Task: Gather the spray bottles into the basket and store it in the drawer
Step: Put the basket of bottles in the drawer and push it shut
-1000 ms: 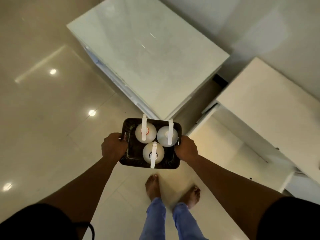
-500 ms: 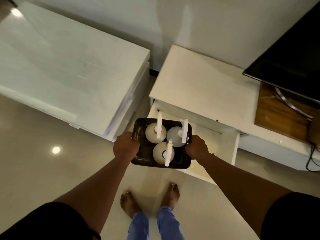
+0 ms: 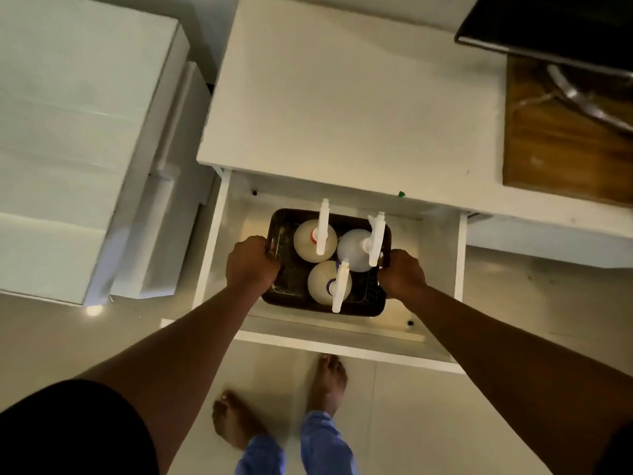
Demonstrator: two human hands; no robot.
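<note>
You are holding the basket (image 3: 298,286) over the open drawer (image 3: 442,269), one hand on each short side, and that two-sided hold is what is keeping it level. Your left hand (image 3: 251,262) is clenched over the left rim, and your right hand (image 3: 400,274) is clenched over the right rim; the fingers themselves are mostly tucked under the knuckles, so you are seeing fists rather than fingertips. All three spray bottles (image 3: 315,243) are standing upright inside the basket, packed close against one another, which is stopping them from tipping while you carry. Their white trigger heads are pointing roughly toward and away from you, staying within the basket's width.

The drawer is pulled well out from under the white worktop (image 3: 342,97), so you are getting a clear drop straight down, with space showing on the left and right of the basket. Whether the basket is already resting on the drawer floor cannot be told from above. By the look of it, the gathering is finished and you are on the storing step. Lowering evenly, letting go and pushing the drawer shut would seem to be what remains.
</note>
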